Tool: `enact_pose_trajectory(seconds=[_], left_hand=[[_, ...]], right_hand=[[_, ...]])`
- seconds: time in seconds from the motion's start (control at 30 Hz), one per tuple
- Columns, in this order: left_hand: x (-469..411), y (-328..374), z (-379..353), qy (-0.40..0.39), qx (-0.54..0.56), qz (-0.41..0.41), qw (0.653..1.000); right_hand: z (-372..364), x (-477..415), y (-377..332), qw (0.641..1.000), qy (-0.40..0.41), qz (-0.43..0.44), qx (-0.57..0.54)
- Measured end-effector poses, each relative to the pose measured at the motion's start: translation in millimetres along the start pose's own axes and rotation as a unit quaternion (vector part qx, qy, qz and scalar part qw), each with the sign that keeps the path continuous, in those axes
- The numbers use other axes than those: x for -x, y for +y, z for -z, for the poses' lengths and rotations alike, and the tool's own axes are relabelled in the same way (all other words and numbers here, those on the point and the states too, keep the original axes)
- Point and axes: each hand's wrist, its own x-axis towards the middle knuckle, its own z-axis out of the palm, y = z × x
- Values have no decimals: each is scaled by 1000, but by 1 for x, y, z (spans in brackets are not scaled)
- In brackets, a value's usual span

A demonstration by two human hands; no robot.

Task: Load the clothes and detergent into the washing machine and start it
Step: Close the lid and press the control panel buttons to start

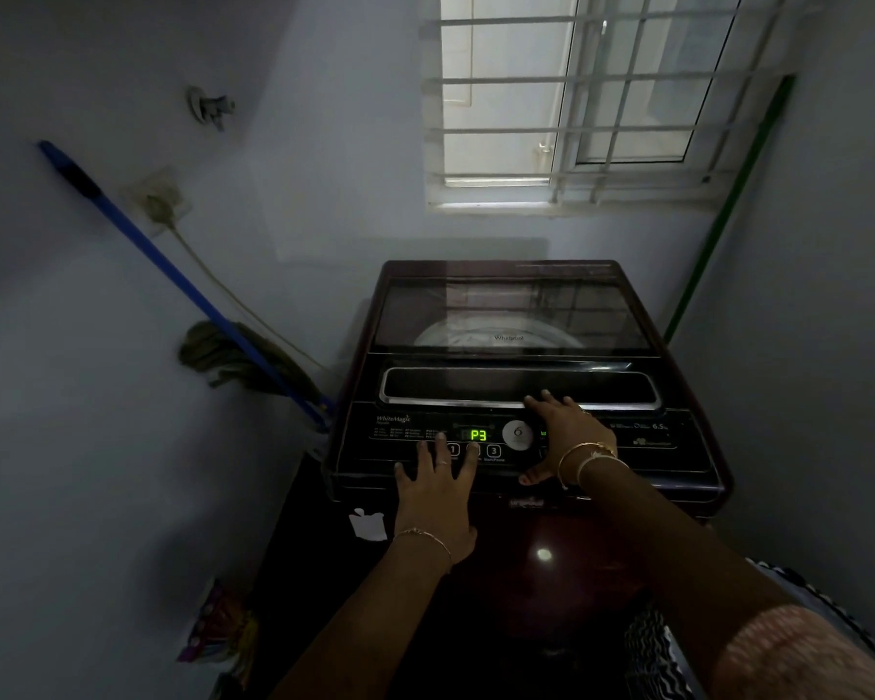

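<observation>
Lid shut, display (478,435) reads P3 — left hand (438,490) flat on buttons, right hand (564,439) flat (holding nothing); press start squarely.

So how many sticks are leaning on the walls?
2: a blue mop stick leans on the left wall, and a green stick leans in the right corner by the window. The washing machine may hide more.

small panel labels (410,434) unreadable, button under left fingertip (473,448) hidden, packet (218,631) blurred
</observation>
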Motion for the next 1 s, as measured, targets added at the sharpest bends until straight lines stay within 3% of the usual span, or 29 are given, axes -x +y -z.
enact_pose_trajectory(seconds=[1.0], left_hand=[[-4, 11, -2, 17, -25, 2, 1000]], right_hand=[[3, 8, -1, 1000, 11, -8, 10]])
